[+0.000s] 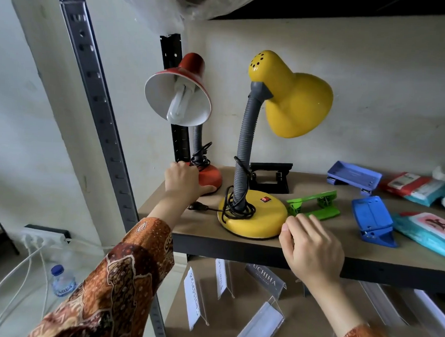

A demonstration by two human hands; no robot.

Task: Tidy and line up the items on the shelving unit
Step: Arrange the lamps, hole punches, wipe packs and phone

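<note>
A person in patterned orange-brown sleeves reaches into a metal shelving unit set against a pale, scuffed wall. The left hand (183, 180) is curled around the base of a red desk lamp (180, 99) at the back left corner of the brown shelf board (315, 240); the right hand (310, 246), fingers loosely bent and holding nothing, rests at the shelf's front edge just beside the round base of a yellow desk lamp (287, 99). Both lamps stand upright with cords wound round their grey necks. To the right lie a green hole punch (315, 205), two blue ones (370, 220) and a black one (270, 177) behind, plus packets of wipes (429, 234). Acrylic sign holders (259, 325) sit on the shelf below. On the floor at left are a power strip (45, 236) with white cables and a water bottle (62, 279).
</note>
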